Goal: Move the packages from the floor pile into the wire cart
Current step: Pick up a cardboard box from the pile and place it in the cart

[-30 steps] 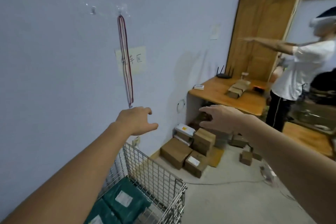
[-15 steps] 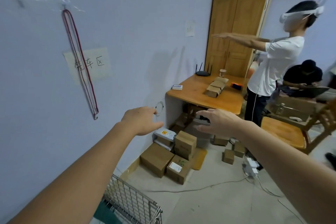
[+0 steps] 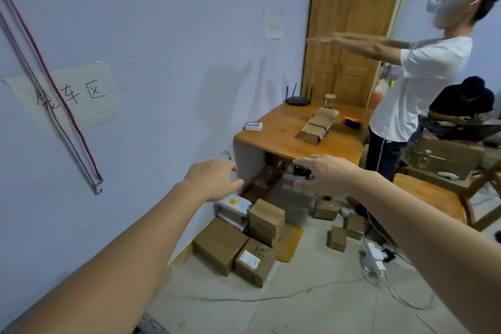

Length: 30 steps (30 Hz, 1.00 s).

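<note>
1. At the far left of the frame a red cord loop [image 3: 51, 89] hangs down the wall over a paper sign [image 3: 81, 95]. Neither matters to the work.
2. Left of centre, the left hand [image 3: 214, 179] reaches forward in the air with its fingers loosely bent and slightly apart, holding nothing.
3. Below it, at lower centre, lies the floor pile [image 3: 244, 236] against the wall: a white mailer bag [image 3: 234, 203] on top at the back, a tall brown box [image 3: 267, 218] beside it, a wide flat box [image 3: 219, 245] in front, and a labelled box [image 3: 254, 263] nearest the camera.
4. Right of centre, the right hand [image 3: 328, 173] hovers in front of the wooden table [image 3: 273, 135], fingers spread and straight, also holding nothing.
5. Judged from this, the step in hand is the reach for the next package. Both hands are well above the pile, so they need to drop and close in. The tall box or the mailer sits on top and looks the easiest first lift; taking a lower box first could topple its neighbours.
6. Smaller scattered boxes [image 3: 337, 237] lie further right on the floor, near a power strip [image 3: 375, 257] and trailing cables to step around.
7. Containers: the wire cart is not clearly in view, so its load cannot be told. An opened carton [image 3: 315, 127] lies on the table; its inside is not visible.
8. At the right edge a standing person [image 3: 423, 84] in a white shirt stretches both arms out, well apart from the pile.
</note>
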Each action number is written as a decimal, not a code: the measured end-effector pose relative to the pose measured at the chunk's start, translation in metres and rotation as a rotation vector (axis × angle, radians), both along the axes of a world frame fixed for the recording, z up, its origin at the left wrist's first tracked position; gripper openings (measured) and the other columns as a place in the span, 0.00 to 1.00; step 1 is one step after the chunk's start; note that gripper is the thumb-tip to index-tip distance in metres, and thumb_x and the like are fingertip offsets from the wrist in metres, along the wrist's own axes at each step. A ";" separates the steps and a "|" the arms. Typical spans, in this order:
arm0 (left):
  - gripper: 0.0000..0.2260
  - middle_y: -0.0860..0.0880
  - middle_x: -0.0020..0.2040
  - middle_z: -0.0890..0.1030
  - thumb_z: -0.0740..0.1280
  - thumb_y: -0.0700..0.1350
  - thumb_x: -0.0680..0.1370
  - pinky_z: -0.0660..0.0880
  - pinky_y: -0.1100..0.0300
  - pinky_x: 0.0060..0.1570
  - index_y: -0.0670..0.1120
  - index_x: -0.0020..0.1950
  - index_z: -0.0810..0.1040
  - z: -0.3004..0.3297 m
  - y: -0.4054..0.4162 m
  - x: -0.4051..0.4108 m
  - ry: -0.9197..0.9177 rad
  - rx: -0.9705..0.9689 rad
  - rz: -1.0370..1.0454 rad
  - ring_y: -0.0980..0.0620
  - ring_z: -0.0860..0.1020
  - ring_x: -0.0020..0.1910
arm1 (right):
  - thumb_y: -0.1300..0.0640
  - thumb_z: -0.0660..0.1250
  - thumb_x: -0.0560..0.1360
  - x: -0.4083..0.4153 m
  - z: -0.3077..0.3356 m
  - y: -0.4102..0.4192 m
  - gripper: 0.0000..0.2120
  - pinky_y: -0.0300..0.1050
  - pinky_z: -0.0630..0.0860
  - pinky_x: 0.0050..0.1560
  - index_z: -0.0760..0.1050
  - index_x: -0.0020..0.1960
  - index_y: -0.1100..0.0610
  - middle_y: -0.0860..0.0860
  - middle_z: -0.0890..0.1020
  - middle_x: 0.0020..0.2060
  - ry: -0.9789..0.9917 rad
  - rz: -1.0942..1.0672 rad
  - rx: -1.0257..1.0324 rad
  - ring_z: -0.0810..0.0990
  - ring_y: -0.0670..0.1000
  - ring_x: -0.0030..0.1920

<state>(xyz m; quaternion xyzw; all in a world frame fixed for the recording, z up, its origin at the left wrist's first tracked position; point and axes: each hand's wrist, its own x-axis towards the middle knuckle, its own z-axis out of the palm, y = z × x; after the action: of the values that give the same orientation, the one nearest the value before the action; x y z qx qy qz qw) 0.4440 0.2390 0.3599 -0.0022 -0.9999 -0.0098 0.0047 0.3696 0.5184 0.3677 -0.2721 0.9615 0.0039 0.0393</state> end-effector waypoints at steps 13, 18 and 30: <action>0.27 0.54 0.73 0.75 0.60 0.65 0.81 0.75 0.50 0.63 0.55 0.77 0.69 -0.012 -0.026 -0.107 -0.071 0.042 0.334 0.49 0.76 0.68 | 0.33 0.60 0.81 -0.201 -0.016 -0.066 0.35 0.53 0.78 0.60 0.56 0.83 0.44 0.50 0.75 0.71 -0.025 0.352 0.008 0.77 0.54 0.66; 0.29 0.54 0.73 0.75 0.61 0.66 0.80 0.75 0.50 0.63 0.54 0.78 0.69 -0.028 -0.065 -0.149 -0.100 0.030 0.423 0.49 0.76 0.68 | 0.34 0.59 0.81 -0.260 -0.035 -0.114 0.35 0.53 0.78 0.60 0.56 0.83 0.45 0.51 0.74 0.73 -0.066 0.437 -0.006 0.78 0.54 0.66; 0.27 0.54 0.72 0.75 0.61 0.65 0.81 0.74 0.51 0.62 0.55 0.78 0.69 -0.092 -0.138 -0.282 -0.191 0.112 0.474 0.50 0.76 0.68 | 0.35 0.60 0.82 -0.406 -0.094 -0.187 0.34 0.54 0.79 0.60 0.57 0.82 0.46 0.51 0.75 0.72 -0.175 0.446 0.090 0.78 0.55 0.65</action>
<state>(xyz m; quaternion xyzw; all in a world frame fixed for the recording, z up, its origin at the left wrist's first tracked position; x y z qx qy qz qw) 0.1622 0.1014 0.2680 0.2335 -0.9663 -0.0638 -0.0874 -0.0364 0.3315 0.2742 -0.4750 0.8693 0.0318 0.1327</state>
